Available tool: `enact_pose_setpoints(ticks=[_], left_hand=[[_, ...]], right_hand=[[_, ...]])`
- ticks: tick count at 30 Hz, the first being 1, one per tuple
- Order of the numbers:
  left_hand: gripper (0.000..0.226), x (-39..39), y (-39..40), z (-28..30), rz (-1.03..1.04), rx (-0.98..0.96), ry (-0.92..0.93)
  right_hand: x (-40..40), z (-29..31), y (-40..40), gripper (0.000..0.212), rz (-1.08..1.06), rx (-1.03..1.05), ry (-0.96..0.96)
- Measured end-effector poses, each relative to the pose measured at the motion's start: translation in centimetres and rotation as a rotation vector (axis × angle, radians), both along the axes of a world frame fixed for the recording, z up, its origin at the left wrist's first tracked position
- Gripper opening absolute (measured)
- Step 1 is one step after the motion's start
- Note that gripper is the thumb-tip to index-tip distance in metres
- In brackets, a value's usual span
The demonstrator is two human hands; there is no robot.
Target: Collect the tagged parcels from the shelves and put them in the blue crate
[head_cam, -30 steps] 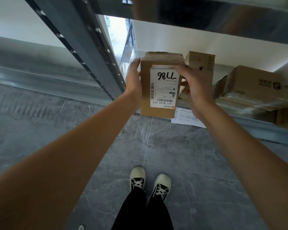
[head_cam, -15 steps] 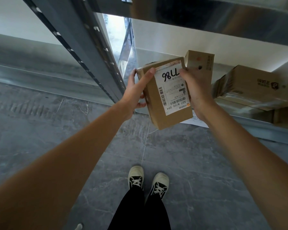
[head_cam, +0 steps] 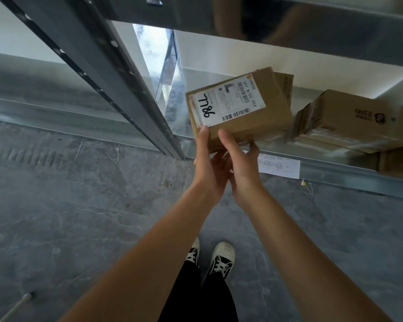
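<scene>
Holding the tagged parcel (head_cam: 240, 110) at the shelf's (head_cam: 335, 168) front edge, left hand (head_cam: 211, 166) and right hand (head_cam: 241, 166) fingers curled underneath, other boxes (head_cam: 354, 122) shelved, blue crate unseen, delivery pending.

Daylight enters through a bright gap at upper centre, leaving the wall behind pale and the floor (head_cam: 79, 217) dim. Wide-angle bending bows the upright (head_cam: 107, 73); edges are soft.
</scene>
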State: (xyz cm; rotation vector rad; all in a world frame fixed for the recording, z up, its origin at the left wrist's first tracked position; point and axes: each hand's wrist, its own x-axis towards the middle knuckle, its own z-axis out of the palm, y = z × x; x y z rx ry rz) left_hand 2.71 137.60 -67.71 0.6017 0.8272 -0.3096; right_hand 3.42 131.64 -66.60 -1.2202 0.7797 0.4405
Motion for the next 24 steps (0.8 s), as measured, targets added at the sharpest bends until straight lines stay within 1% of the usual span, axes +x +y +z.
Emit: enact_pose_setpoints(ticks=[2, 5, 7, 9, 10, 12, 14, 17, 19, 21, 23, 24], left_hand=[[0.052, 0.0, 0.2, -0.8, 0.001, 0.035, 0.029], [0.052, 0.2, 0.7, -1.9, -0.026, 0.059, 0.068], [0.043, 0.7, 0.8, -2.8, -0.093, 0.093, 0.097], [0.038, 1.7, 0.7, -3.4, -0.152, 0.151, 0.172], [0.039, 2.3, 0.7, -3.6, -0.162, 0.172, 0.213], [0.051, 3.6, 0.9, -4.3, -0.16, 0.215, 0.269], [0.061, 4.8, 1.0, -5.0, -0.2, 0.248, 0.277], [0.059, 5.9, 1.5, -5.7, -0.27, 0.293, 0.261], [0.062, 6.3, 2.3, -6.2, -0.311, 0.344, 0.254], [0.069, 6.5, 3.5, -6.5, -0.378, 0.436, 0.252], [0.077, 6.3, 4.1, -6.4, -0.425, 0.483, 0.268], [0.08, 6.0, 4.1, -6.2, -0.436, 0.479, 0.286]], right_hand=[[1.4, -0.5, 0.2, 0.084, 0.007, -0.018, -0.043], [3.9, -1.3, 0.4, 0.053, 0.166, -0.075, -0.104], [5.6, -2.2, 0.8, 0.039, 0.271, -0.099, -0.09], [6.8, -3.1, 1.0, 0.028, 0.338, -0.105, -0.057], [7.5, -3.7, 1.0, 0.024, 0.366, -0.116, -0.051], [8.6, -4.7, 1.0, 0.016, 0.429, -0.15, -0.077], [9.3, -5.5, 1.0, 0.019, 0.489, -0.192, -0.092], [9.4, -6.1, 0.8, 0.02, 0.549, -0.292, -0.103], [8.7, -5.4, -0.2, 0.02, 0.544, -0.366, -0.169], [7.6, -4.2, -2.0, 0.032, 0.441, -0.441, -0.319], [6.8, -2.8, -4.6, 0.031, 0.221, -0.564, -0.532], [6.9, -2.6, -5.9, 0.03, 0.11, -0.671, -0.606]])
